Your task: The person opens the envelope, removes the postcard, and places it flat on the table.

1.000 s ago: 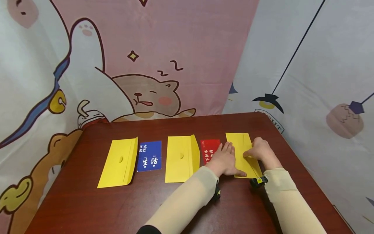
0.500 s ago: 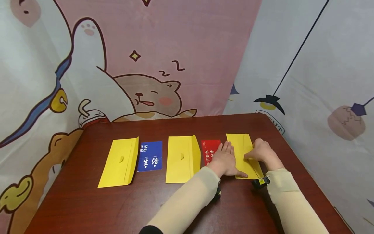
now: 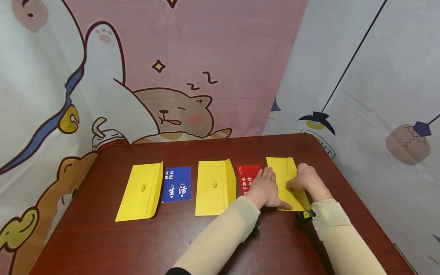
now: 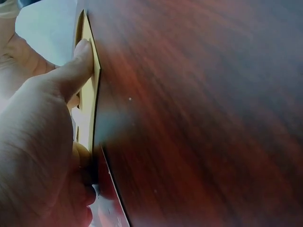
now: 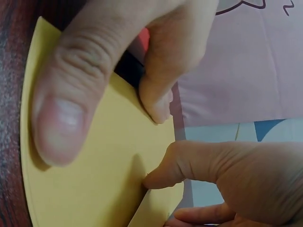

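The right-hand yellow envelope (image 3: 281, 173) lies flat on the table. My left hand (image 3: 264, 191) rests over its left edge with fingers extended; its thumb (image 5: 64, 120) presses near the front edge. At the envelope's right side, my right hand (image 3: 307, 181) pinches the flap (image 5: 158, 203), thumb on top and curled fingers behind it. Beside my left hand lies a red card (image 3: 245, 177) with white characters, partly covered by that hand. In the left wrist view, the envelope (image 4: 89, 111) shows edge-on under my left thumb.
Further left on the dark red-brown table (image 3: 137, 244) lie a middle yellow envelope (image 3: 209, 187), a blue card (image 3: 176, 184) with white characters, and a left yellow envelope (image 3: 137, 191). Cartoon-printed cloth (image 3: 237, 76) hangs behind the table.
My hands keep nearly the same pose on the right-hand envelope. The whole view has shifted very slightly.
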`<state>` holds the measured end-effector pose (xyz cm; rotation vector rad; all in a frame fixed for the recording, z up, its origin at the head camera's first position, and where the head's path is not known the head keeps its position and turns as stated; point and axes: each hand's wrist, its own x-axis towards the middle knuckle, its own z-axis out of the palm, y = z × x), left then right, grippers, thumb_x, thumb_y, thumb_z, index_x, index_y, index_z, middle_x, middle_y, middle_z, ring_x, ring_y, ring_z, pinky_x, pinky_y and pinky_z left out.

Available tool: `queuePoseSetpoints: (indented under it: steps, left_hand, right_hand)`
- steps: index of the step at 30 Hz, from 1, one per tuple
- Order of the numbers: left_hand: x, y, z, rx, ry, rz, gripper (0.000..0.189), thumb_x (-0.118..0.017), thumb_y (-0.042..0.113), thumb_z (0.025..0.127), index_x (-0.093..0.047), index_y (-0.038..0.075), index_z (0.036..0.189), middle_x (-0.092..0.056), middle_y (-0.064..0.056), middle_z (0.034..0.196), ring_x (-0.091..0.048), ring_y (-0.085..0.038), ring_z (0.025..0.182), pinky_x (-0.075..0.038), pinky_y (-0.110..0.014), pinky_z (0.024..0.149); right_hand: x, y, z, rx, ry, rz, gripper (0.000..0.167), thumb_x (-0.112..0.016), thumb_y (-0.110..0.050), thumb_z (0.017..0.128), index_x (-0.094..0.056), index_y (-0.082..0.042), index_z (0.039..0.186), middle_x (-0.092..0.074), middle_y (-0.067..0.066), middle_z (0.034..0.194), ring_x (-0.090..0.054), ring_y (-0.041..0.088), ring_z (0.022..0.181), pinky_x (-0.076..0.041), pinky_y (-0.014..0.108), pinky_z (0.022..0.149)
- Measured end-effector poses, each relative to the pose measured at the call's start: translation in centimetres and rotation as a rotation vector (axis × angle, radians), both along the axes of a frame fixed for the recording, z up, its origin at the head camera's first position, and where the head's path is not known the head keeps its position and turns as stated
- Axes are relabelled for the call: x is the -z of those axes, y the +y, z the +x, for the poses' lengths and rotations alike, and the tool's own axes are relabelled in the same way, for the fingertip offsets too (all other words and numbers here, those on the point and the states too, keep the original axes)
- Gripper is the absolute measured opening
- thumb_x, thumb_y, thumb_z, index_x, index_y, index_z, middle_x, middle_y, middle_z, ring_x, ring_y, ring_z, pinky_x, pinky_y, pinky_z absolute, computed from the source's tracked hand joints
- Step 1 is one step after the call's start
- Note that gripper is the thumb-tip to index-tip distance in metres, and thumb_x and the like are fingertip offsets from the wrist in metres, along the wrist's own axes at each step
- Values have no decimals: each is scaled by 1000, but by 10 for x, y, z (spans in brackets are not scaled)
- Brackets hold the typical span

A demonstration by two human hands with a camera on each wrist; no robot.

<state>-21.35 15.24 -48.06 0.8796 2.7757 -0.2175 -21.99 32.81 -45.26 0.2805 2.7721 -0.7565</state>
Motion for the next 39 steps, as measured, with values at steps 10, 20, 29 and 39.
queuePoseSetpoints:
  steps: [10,20,29,39]
  left_hand:
    - [1,2,0,-7,3,-7,126,-38,100,77,-22,17,170,-15,-1,176,-11,-17,161,-10,-33,128]
    - [0,0,0,2,18,0,127,-38,101,77,-23,16,170,-17,-2,176,-14,-18,161,-12,-34,128]
    - [1,0,-1,-18,-8,19,127,-41,100,77,-23,16,170,-17,-1,176,-13,-17,161,-11,-33,128]
    - [0,2,1,-9,9,-17,128,-39,101,77,-21,15,170,-15,-2,176,-13,-17,161,-12,-33,128]
  right_hand:
    - [-15,4,6,9,12,-32,41,-84,-18,86,-64,14,104,-62,19,82,-62,30,73,-54,35,62]
    - [-29,12,11,28,124,41,55,-79,-3,84,-56,22,128,-62,36,116,-65,43,92,-61,53,80]
    - [-19,20,12,79,173,96,20,-71,7,82,-66,10,101,-62,25,94,-60,37,77,-51,33,57]
    - [-10,37,16,117,126,14,31,-76,-19,96,-70,12,97,-62,19,81,-59,30,71,-51,33,58]
